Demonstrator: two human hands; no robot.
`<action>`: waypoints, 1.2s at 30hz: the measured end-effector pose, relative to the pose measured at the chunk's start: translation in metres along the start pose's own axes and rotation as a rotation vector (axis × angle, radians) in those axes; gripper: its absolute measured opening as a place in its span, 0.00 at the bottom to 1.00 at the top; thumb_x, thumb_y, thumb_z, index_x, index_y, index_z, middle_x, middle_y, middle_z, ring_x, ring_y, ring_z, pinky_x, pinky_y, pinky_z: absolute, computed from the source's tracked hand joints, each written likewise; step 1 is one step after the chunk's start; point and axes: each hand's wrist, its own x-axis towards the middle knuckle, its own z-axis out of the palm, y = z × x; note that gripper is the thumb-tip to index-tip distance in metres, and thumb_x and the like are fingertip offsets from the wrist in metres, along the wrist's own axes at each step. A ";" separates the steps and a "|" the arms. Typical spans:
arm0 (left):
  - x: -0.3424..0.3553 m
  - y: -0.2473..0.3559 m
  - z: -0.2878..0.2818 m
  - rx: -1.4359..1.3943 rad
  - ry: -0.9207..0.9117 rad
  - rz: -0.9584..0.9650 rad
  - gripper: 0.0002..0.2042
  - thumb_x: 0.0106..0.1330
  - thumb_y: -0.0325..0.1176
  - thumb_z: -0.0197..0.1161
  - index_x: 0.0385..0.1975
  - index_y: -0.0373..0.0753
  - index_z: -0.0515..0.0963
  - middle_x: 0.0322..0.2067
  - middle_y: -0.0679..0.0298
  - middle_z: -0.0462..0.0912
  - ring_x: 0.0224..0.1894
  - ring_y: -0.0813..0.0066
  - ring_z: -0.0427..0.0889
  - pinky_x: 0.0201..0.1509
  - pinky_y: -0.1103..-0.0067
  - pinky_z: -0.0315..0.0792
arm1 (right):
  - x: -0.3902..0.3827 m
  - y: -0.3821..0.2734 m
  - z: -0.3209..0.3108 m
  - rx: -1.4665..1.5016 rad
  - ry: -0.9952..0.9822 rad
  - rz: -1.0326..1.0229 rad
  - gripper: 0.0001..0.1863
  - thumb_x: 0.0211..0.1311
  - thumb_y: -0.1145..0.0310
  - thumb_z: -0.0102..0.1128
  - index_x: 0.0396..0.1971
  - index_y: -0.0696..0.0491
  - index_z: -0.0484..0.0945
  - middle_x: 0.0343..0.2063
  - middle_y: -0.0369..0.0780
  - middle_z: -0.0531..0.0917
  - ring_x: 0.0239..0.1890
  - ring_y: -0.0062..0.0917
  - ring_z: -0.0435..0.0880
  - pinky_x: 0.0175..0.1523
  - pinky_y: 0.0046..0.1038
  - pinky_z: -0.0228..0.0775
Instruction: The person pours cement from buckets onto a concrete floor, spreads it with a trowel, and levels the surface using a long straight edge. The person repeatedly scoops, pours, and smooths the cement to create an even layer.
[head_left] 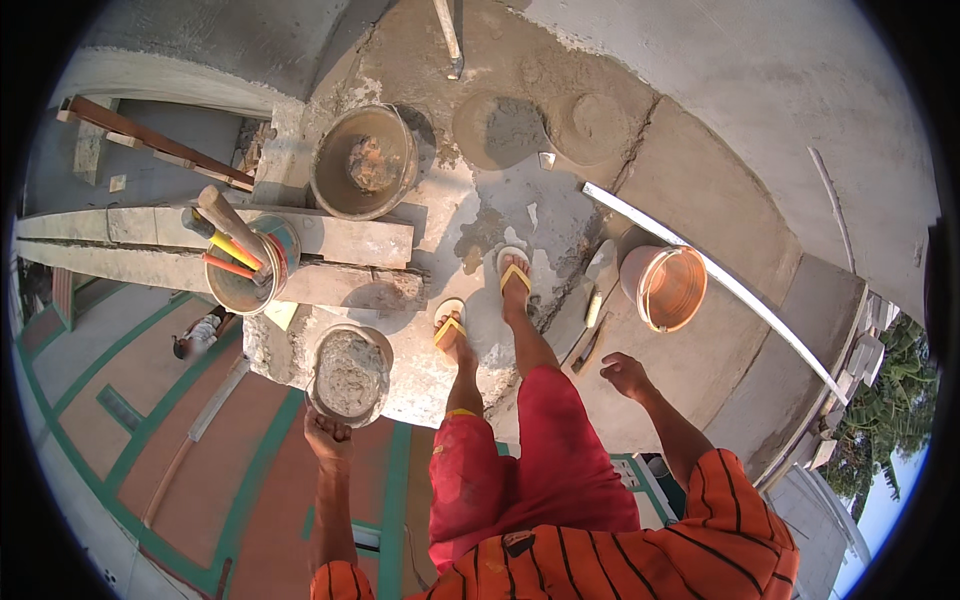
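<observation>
My left hand [328, 437] is closed on the near edge of a bucket [388, 375] filled with wet grey mortar [350, 372], by the edge of the concrete slab. My right hand [625, 375] is apart from everything, its fingers loosely bent and nothing visible in them. Ahead of it lies a trowel [595, 305] with a pale handle, and a dark slender tool [588, 352] is beside that. Nearest to the right hand on the far side stands an orange bucket [640, 272] with a wire handle, apparently with little in it.
A large basin [325, 170] and a bucket of tools [240, 292] with wooden and yellow handles stand left. A long white straightedge [720, 275] crosses the right side. Wet mortar [512, 130] lies ahead. Beyond the slab's left edge, a person [205, 332] is far below.
</observation>
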 end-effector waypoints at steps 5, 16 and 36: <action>-0.177 0.036 0.074 0.064 -0.445 -0.248 0.15 0.61 0.46 0.60 0.21 0.49 0.64 0.11 0.77 0.45 0.15 0.81 0.44 0.25 0.81 0.49 | 0.050 -0.079 0.025 0.891 -0.244 -0.142 0.20 0.59 0.67 0.61 0.53 0.50 0.74 0.43 0.39 0.81 0.45 0.26 0.80 0.51 0.26 0.71; -0.158 0.090 0.312 0.541 -0.624 -0.169 0.21 0.57 0.54 0.64 0.27 0.40 0.71 0.16 0.77 0.56 0.17 0.87 0.52 0.23 0.86 0.48 | 0.175 -0.072 0.111 1.504 -0.264 0.074 0.28 0.69 0.55 0.48 0.62 0.55 0.64 0.57 0.39 0.73 0.57 0.23 0.73 0.61 0.29 0.64; 0.203 -0.061 0.607 0.501 -0.415 0.371 0.07 0.66 0.32 0.61 0.31 0.36 0.72 0.29 0.62 0.78 0.28 0.77 0.75 0.30 0.78 0.70 | 0.329 -0.388 -0.323 0.394 0.578 -0.385 0.39 0.52 0.39 0.61 0.54 0.57 0.77 0.49 0.49 0.82 0.50 0.36 0.81 0.57 0.31 0.69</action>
